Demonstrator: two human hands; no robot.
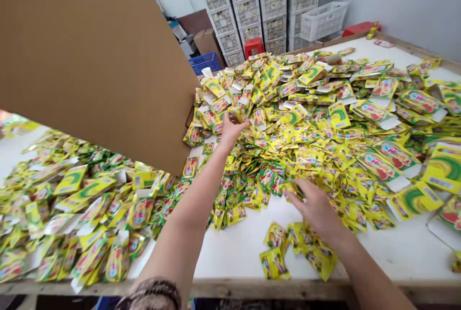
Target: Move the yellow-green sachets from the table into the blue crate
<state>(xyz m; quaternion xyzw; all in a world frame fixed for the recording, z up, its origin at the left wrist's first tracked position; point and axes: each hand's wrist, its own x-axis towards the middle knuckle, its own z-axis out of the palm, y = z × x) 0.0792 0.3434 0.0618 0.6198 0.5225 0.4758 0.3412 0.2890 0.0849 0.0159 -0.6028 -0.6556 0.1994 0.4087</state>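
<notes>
A great heap of small yellow and green sachets (288, 147) and flat printed cartons (382, 163) covers a white table (237, 247). My left hand (230, 127) reaches far forward into the heap, its fingers closed on a yellow carton (239, 113) beside the corner of a big brown cardboard sheet (90, 51). My right hand (313, 204) lies palm down nearer to me, fingers curled on some sachets (291, 189) at the heap's near edge. Several loose sachets (275, 257) lie under and beside my right wrist.
The cardboard sheet hangs over the left half of the table and hides what is behind it. Stacked white crates (248, 7) stand against the back wall, with a red stool (254, 46), a blue crate (204, 62) and a white basket (322, 19) near them.
</notes>
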